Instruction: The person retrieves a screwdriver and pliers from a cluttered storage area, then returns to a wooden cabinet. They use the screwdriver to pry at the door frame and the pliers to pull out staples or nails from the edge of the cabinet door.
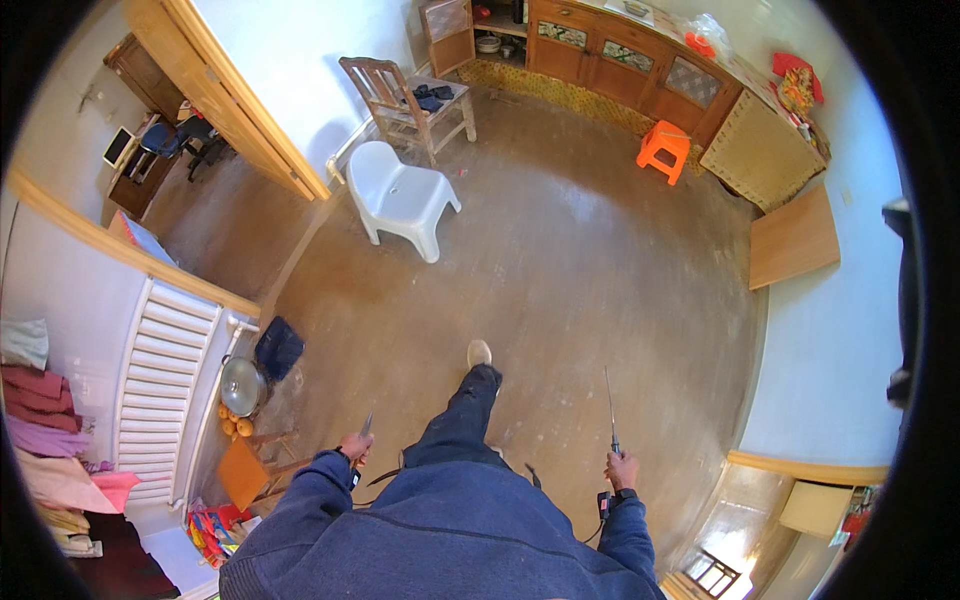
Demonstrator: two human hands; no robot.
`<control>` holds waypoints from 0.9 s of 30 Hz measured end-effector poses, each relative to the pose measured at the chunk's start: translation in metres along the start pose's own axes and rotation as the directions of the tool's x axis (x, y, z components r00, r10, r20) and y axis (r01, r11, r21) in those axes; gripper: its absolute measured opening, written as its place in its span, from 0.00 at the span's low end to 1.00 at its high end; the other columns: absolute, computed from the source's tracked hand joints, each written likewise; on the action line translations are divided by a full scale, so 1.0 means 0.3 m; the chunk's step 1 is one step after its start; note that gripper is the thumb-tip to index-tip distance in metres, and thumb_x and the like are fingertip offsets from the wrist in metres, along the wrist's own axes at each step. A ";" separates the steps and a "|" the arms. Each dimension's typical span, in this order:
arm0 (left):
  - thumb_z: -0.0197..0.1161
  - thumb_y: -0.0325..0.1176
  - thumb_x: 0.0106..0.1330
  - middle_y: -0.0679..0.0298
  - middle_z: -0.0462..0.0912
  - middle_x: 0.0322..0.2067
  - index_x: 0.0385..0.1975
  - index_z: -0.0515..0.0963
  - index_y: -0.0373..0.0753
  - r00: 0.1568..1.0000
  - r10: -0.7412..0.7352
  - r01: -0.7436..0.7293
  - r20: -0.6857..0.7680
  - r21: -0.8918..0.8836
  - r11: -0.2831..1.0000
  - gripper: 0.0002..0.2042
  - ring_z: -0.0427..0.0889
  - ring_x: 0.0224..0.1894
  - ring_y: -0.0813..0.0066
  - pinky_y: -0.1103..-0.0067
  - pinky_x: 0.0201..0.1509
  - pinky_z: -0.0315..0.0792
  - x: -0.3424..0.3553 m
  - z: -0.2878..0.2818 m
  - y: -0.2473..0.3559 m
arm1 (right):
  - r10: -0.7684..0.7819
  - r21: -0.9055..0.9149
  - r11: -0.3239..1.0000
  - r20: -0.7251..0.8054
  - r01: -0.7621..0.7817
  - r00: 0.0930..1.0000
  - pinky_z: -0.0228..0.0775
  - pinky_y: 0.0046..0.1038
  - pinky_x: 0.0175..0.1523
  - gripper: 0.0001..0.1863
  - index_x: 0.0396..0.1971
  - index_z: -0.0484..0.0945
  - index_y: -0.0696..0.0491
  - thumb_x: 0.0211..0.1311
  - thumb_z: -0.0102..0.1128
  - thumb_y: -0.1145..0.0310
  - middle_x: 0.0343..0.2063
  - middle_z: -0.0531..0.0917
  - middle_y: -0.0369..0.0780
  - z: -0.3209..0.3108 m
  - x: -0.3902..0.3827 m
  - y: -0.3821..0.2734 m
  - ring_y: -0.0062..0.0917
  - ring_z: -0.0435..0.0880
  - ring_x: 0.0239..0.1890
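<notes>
My left hand (357, 447) is closed around a short tool with a pointed grey blade (367, 424), which looks like a small knife. The blade points up and away from me; its handle is hidden in my fingers. On the other side of my body, my right hand (622, 470) grips the dark handle of a long thin metal rod (610, 405), much like a screwdriver. The rod points forward over the brown floor (560, 300), its tip touching nothing I can make out. Both hands hang low, well apart. One shoe (480, 353) is stretched out ahead of me.
A white plastic chair (405, 195) and a wooden chair (380, 90) stand ahead to the left, by a doorway. An orange stool (664, 150) is near the wooden cabinets (590, 55). Left are a radiator (165, 390), a lidded metal pot (243, 386) and a small wooden chair (248, 475).
</notes>
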State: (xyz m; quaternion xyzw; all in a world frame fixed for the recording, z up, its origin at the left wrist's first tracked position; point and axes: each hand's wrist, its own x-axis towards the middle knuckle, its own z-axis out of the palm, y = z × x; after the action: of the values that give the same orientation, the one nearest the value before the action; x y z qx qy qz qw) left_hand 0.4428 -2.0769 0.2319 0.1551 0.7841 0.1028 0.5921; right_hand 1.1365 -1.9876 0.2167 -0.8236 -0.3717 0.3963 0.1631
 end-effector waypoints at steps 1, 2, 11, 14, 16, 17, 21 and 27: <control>0.59 0.45 0.70 0.67 0.74 0.18 0.29 0.75 0.42 1.000 0.010 -0.010 -0.013 -0.007 1.000 0.13 0.73 0.15 0.75 0.74 0.18 0.71 0.068 0.003 0.106 | 0.003 -0.022 1.000 0.018 -0.003 1.000 0.76 0.32 0.25 0.16 0.26 0.78 0.61 0.56 0.59 0.60 0.12 0.80 0.45 0.006 0.079 -0.056 0.31 0.84 0.16; 0.59 0.45 0.70 0.67 0.74 0.18 0.29 0.75 0.42 1.000 0.026 -0.027 -0.013 -0.039 0.999 0.13 0.73 0.15 0.75 0.74 0.17 0.70 0.138 0.006 0.213 | 0.006 -0.048 0.999 0.032 -0.004 0.999 0.76 0.32 0.25 0.15 0.25 0.79 0.60 0.56 0.59 0.61 0.12 0.80 0.45 0.013 0.157 -0.111 0.31 0.84 0.16; 0.60 0.45 0.70 0.67 0.72 0.16 0.29 0.74 0.40 0.981 0.188 -0.183 -0.044 0.092 0.979 0.14 0.72 0.15 0.76 0.75 0.17 0.68 0.574 -0.035 1.392 | 0.337 -0.007 0.941 0.135 -0.340 0.932 0.75 0.33 0.23 0.14 0.22 0.80 0.63 0.54 0.62 0.65 0.17 0.82 0.45 0.036 0.500 -0.739 0.31 0.83 0.17; 0.60 0.45 0.70 0.67 0.73 0.17 0.29 0.74 0.40 0.974 0.224 -0.222 -0.019 0.093 0.971 0.14 0.72 0.15 0.76 0.75 0.18 0.68 0.674 -0.046 1.791 | 0.340 -0.042 0.941 0.090 -0.337 0.936 0.77 0.36 0.33 0.17 0.24 0.82 0.64 0.50 0.64 0.61 0.21 0.85 0.48 -0.001 0.683 -0.983 0.33 0.86 0.24; 0.60 0.45 0.70 0.67 0.73 0.17 0.28 0.73 0.40 0.964 0.266 -0.264 -0.030 0.052 0.963 0.15 0.72 0.15 0.76 0.75 0.18 0.68 0.746 -0.027 2.032 | 0.360 -0.038 0.933 0.088 -0.358 0.929 0.77 0.37 0.36 0.18 0.24 0.83 0.65 0.49 0.64 0.60 0.22 0.86 0.48 -0.008 0.849 -1.094 0.33 0.86 0.27; 0.60 0.45 0.71 0.67 0.73 0.17 0.28 0.73 0.40 0.959 0.282 -0.281 -0.039 0.034 0.959 0.15 0.72 0.15 0.75 0.75 0.18 0.69 0.789 -0.017 2.158 | 0.364 -0.046 0.931 0.077 -0.362 0.928 0.76 0.36 0.31 0.17 0.24 0.82 0.63 0.51 0.65 0.61 0.21 0.85 0.47 -0.005 0.960 -1.144 0.31 0.85 0.23; 0.61 0.44 0.71 0.66 0.73 0.17 0.29 0.72 0.40 0.941 0.337 -0.332 -0.013 -0.223 0.917 0.15 0.72 0.15 0.75 0.75 0.18 0.68 0.941 0.045 2.589 | 0.332 -0.019 0.943 0.149 -0.333 0.931 0.73 0.33 0.21 0.12 0.25 0.80 0.61 0.57 0.62 0.65 0.17 0.82 0.43 -0.004 1.518 -1.327 0.29 0.82 0.15; 0.59 0.45 0.73 0.67 0.75 0.19 0.31 0.71 0.39 0.953 0.299 -0.298 -0.054 -0.362 0.883 0.15 0.74 0.16 0.75 0.76 0.21 0.72 1.088 0.096 3.206 | 0.004 -0.200 0.979 0.205 0.038 0.979 0.74 0.32 0.22 0.14 0.24 0.80 0.62 0.57 0.61 0.64 0.15 0.81 0.43 -0.094 2.395 -1.888 0.29 0.82 0.15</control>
State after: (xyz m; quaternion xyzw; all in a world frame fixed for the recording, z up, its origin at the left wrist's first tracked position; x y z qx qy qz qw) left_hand 0.5056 -1.0634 0.2628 0.1613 0.7169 0.3366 0.5889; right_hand 1.1792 -1.0744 0.1717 -0.7875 -0.4320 0.4375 0.0425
